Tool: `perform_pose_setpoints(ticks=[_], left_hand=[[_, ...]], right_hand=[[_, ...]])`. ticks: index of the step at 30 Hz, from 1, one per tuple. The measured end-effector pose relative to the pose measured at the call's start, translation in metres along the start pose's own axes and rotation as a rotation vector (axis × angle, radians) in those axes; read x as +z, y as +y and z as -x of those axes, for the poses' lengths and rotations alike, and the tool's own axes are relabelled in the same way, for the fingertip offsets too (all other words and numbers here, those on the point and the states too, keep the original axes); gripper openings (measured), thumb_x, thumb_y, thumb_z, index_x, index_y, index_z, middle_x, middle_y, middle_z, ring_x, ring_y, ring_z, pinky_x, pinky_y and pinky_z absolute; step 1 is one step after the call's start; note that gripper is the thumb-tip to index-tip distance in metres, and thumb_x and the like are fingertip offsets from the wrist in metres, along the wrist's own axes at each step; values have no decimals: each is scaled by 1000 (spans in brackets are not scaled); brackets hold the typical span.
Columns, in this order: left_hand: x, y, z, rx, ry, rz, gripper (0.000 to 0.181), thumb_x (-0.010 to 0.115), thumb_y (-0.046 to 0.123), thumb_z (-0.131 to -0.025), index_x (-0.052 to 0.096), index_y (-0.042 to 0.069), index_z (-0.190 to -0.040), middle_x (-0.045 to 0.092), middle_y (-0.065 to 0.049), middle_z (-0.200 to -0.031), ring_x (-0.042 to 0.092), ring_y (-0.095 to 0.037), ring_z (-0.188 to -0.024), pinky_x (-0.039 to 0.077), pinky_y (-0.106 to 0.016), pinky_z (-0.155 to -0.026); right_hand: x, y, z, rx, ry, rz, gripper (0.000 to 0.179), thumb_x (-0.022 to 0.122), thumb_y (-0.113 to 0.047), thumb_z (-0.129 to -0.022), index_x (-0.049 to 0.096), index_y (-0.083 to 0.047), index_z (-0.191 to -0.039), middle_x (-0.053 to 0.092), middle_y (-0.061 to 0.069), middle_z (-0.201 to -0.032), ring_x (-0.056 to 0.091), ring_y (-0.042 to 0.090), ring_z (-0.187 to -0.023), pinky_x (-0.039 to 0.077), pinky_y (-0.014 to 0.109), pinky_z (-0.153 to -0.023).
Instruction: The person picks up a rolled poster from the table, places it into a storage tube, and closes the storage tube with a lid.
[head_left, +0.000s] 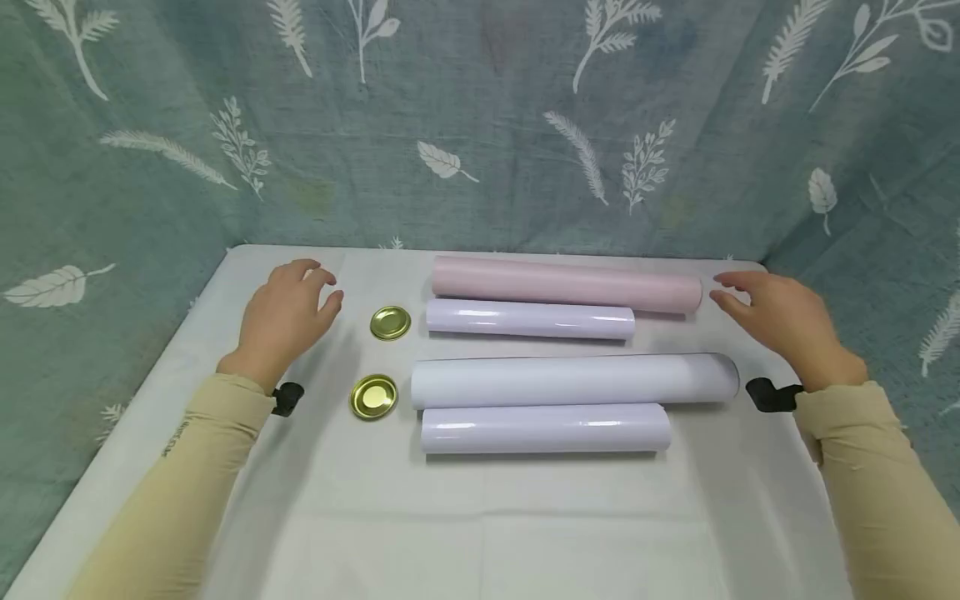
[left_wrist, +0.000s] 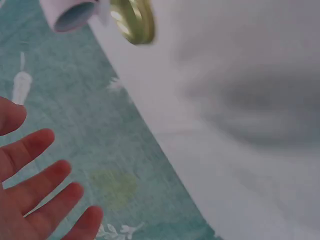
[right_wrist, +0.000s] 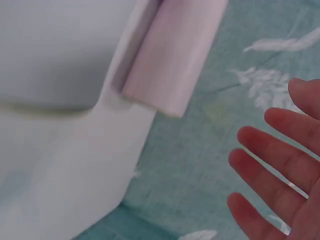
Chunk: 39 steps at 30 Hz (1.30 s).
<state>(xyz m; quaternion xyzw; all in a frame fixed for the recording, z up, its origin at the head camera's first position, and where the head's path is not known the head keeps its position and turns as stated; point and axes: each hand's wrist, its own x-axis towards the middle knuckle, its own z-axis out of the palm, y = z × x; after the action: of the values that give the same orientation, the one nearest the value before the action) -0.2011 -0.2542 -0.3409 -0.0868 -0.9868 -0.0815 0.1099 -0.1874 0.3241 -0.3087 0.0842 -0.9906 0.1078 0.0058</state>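
Observation:
My left hand (head_left: 283, 312) hovers over the table's left side, its fingers spread and holding nothing in the left wrist view. Closest to it is a small round gold lid (head_left: 390, 322); a second gold lid (head_left: 373, 397) lies nearer the front. My right hand (head_left: 783, 317) is just beyond the right end of a pink roll (head_left: 566, 283), apart from it, with fingers spread and nothing held. In front of the pink roll lie a short glossy white roll (head_left: 530, 320), a long white roll (head_left: 573, 381) and another glossy white roll (head_left: 545, 429), all roughly parallel.
A white cloth (head_left: 480, 533) covers the table. Green-grey fabric (head_left: 480, 125) with white leaf prints hangs behind the back edge and at both sides. Each wrist wears a black device (head_left: 287, 398) below the hand.

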Motion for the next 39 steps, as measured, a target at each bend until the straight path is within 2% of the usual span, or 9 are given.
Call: perform_pose_setpoints(ticks=[5, 9, 12, 18, 24, 27, 31, 35, 39], left_hand=[[3, 18, 7, -43, -89, 199, 39, 39, 44, -92, 55, 15, -113, 54, -9, -116, 52, -29, -97, 42, -47, -69], [7, 32, 15, -44, -126, 229, 36, 40, 44, -92, 56, 18, -111, 59, -4, -99, 55, -23, -83, 43, -41, -65], [7, 42, 17, -24, -137, 239, 35, 40, 44, -91, 56, 19, -110, 58, -2, -91, 52, -20, -75, 42, -38, -61], [14, 54, 25, -29, -257, 466, 40, 39, 51, -90, 54, 23, -114, 58, 1, -99, 53, -19, -90, 42, -39, -75], [17, 60, 31, -84, -331, 715, 41, 44, 54, -87, 56, 20, -108, 59, -6, -90, 57, -24, -82, 46, -38, -71], [26, 62, 33, -113, -363, 831, 38, 48, 49, -88, 56, 19, -109, 60, -12, -96, 58, -28, -85, 48, -39, -73], [39, 60, 41, -146, -364, 897, 38, 49, 45, -89, 56, 16, -111, 60, -12, -98, 59, -26, -86, 48, -38, -73], [41, 60, 46, -113, -359, 991, 37, 49, 42, -90, 56, 13, -112, 59, -12, -98, 59, -24, -85, 49, -37, -73], [27, 68, 43, 17, -379, 1161, 31, 49, 33, -92, 55, 11, -113, 56, -13, -103, 59, -25, -90, 48, -38, -77]], right_hand=[[10, -15, 8, -20, 60, -171, 53, 40, -49, -90, 50, -12, -126, 54, 18, -116, 51, 37, -98, 39, 54, -75], [27, -23, 18, -29, 59, -349, 46, 47, -44, -90, 49, -18, -127, 56, 10, -117, 52, 32, -101, 40, 51, -80], [36, -31, 22, -31, 56, -421, 44, 50, -42, -89, 49, -20, -126, 58, 7, -115, 53, 27, -101, 40, 47, -81], [46, -55, 27, -79, 28, -508, 41, 50, -39, -89, 47, -24, -127, 55, -3, -119, 50, 15, -105, 39, 35, -85], [60, -79, 28, -176, -18, -724, 40, 51, -30, -91, 45, -23, -130, 55, -4, -119, 51, 7, -107, 38, 14, -86], [64, -87, 27, -219, -15, -827, 42, 51, -25, -91, 42, -21, -132, 55, 1, -118, 51, 11, -108, 38, 14, -87], [70, -96, 27, -240, -14, -894, 42, 51, -23, -92, 40, -21, -133, 55, 3, -118, 51, 15, -110, 38, 17, -89], [73, -100, 25, -258, -19, -914, 42, 51, -21, -92, 40, -21, -132, 56, 4, -117, 51, 16, -109, 38, 18, -89], [75, -106, 20, -249, -43, -949, 46, 51, -24, -91, 36, -24, -135, 56, 4, -116, 51, 15, -110, 38, 18, -90]])
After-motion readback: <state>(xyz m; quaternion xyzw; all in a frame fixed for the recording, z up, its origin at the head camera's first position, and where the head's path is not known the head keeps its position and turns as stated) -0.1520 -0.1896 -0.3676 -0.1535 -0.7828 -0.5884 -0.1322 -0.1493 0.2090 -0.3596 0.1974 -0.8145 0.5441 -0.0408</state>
